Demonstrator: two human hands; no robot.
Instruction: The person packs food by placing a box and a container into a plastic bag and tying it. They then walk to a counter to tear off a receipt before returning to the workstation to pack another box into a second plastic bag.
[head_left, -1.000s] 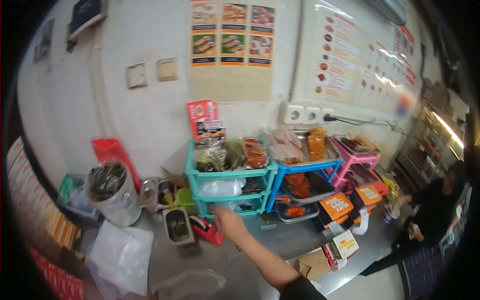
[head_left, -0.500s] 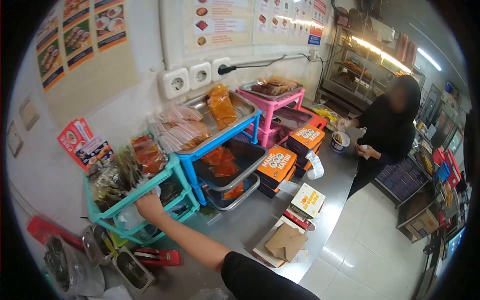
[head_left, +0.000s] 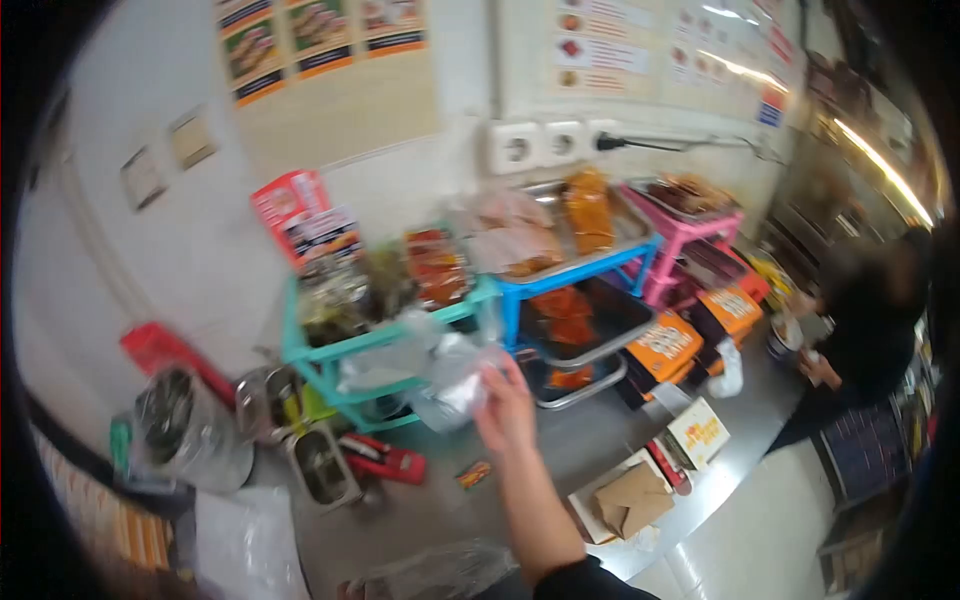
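Note:
My right hand (head_left: 505, 410) is closed on a clear plastic bag (head_left: 450, 385), which hangs from my fingers in front of the teal stacked baskets (head_left: 400, 348). The bag is crumpled and blurred by motion. In the upper basket are dark items in clear packs (head_left: 340, 305) and red sauce packets (head_left: 437, 268). A small colourful sachet (head_left: 473, 475) lies on the steel counter (head_left: 420, 520) below my hand. My left hand is out of view.
Trays of packed food (head_left: 590, 215) stand on blue and pink racks to the right. Orange boxes (head_left: 665, 345), an open carton with a brown paper box (head_left: 630, 498) and a red tape dispenser (head_left: 385, 458) are on the counter. A person in black (head_left: 870, 310) works at the far right.
My right hand has come out of the teal basket and drawn the clear plastic bag out to the right. The view has swung left. A small sachet now shows on the counter.

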